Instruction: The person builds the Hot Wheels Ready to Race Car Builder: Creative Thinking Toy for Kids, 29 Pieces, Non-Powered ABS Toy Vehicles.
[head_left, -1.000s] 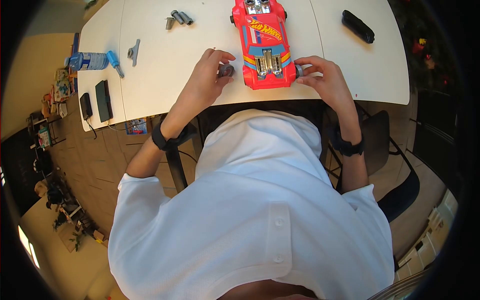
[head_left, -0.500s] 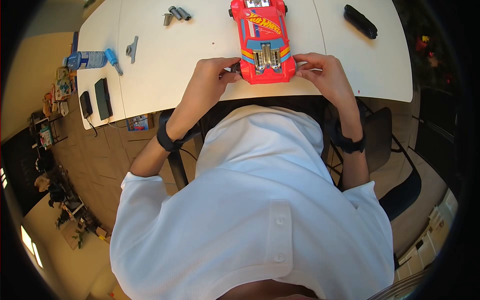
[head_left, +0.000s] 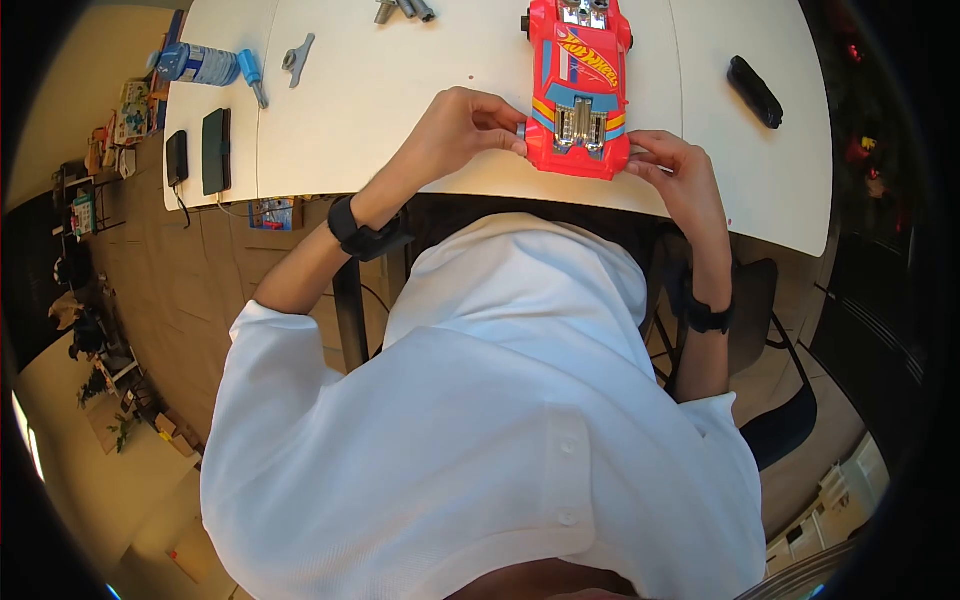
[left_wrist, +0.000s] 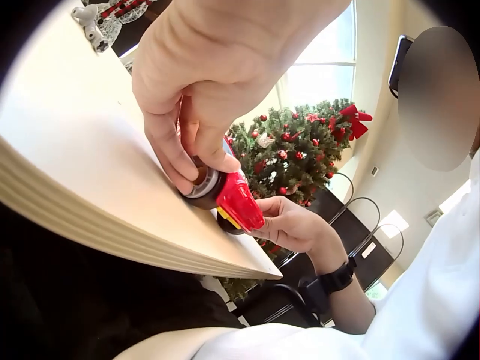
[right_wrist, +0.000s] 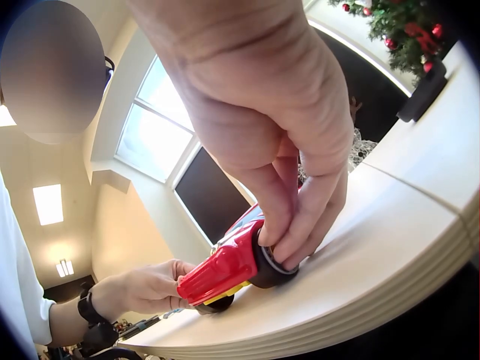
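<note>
A red toy car (head_left: pixel 585 68) with Hot Wheels lettering and chrome engine parts stands on the white table, one end towards the person. At its near left corner my left hand (head_left: pixel 455 135) pinches a grey-rimmed wheel (left_wrist: pixel 204 186) between thumb and fingers, the wheel right up against the car's side. Opposite, my right hand (head_left: pixel 682 178) holds the near right wheel (right_wrist: pixel 271 264), its fingertips over the wheel's outer face. The wheels are mostly hidden by the fingers in the head view.
Grey bolt-like parts (head_left: pixel 405 10) lie at the far edge of view. Further left are a grey wrench-like piece (head_left: pixel 297 60), a blue-handled screwdriver (head_left: pixel 252 78), a water bottle (head_left: pixel 200 65) and a dark phone-like case (head_left: pixel 216 150). A black pouch (head_left: pixel 755 92) lies at right.
My left hand has brought its wheel rightward from a gap to the car's side. The right hand stays at its wheel. The head view has shifted, moving the car rightward in frame.
</note>
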